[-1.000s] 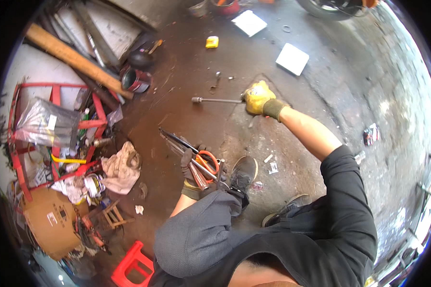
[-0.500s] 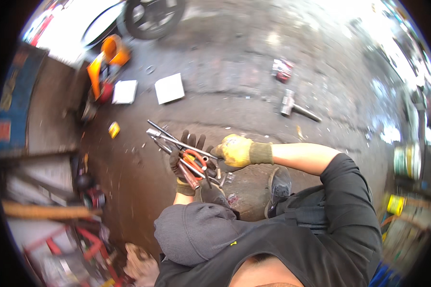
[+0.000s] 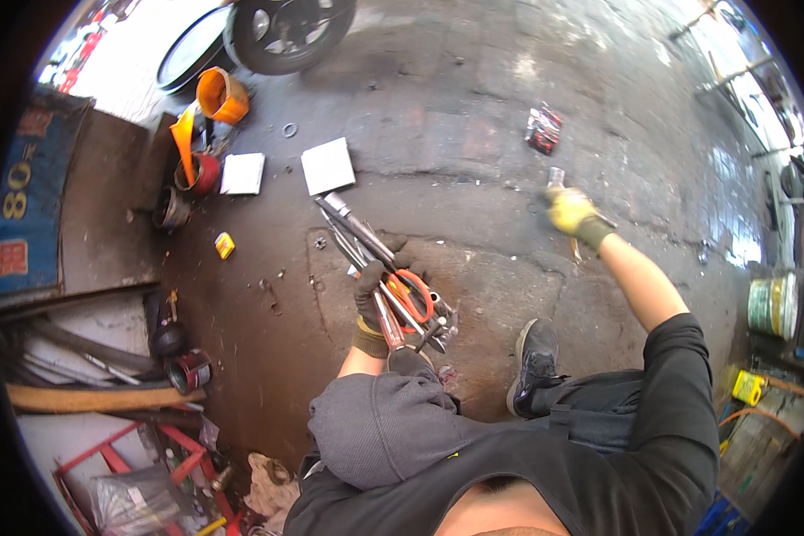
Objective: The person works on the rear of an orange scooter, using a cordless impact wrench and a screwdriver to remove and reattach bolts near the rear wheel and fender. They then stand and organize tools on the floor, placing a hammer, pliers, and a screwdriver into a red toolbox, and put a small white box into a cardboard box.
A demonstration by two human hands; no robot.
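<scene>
My left hand [image 3: 369, 293], in a dark glove with a yellowish cuff, is closed around a bundle of hand tools [image 3: 355, 230]. Long metal shafts stick out at the far end, and pliers with orange handles [image 3: 411, 299] loop out near the palm. Some tools in the bundle overlap too much to name. My right hand [image 3: 570, 213], in a yellow glove, is over the handle of a hammer [image 3: 556, 176] on the floor. The hammer's head shows beyond the glove and its handle end on the near side. The right fingers are blurred, so their grip is hidden.
Two white boxes [image 3: 328, 166] lie on the floor ahead, with a red-and-black packet [image 3: 543, 129] farther right. A wheel [image 3: 288, 34] and an orange container [image 3: 222, 96] stand at the back left. A blue-sided cabinet [image 3: 31, 192] borders the left; a white bucket [image 3: 773, 305] is at right.
My right hand has left the tool bundle and reached right and forward to the hammer. My left hand still holds the bundle, shifted slightly right and nearer.
</scene>
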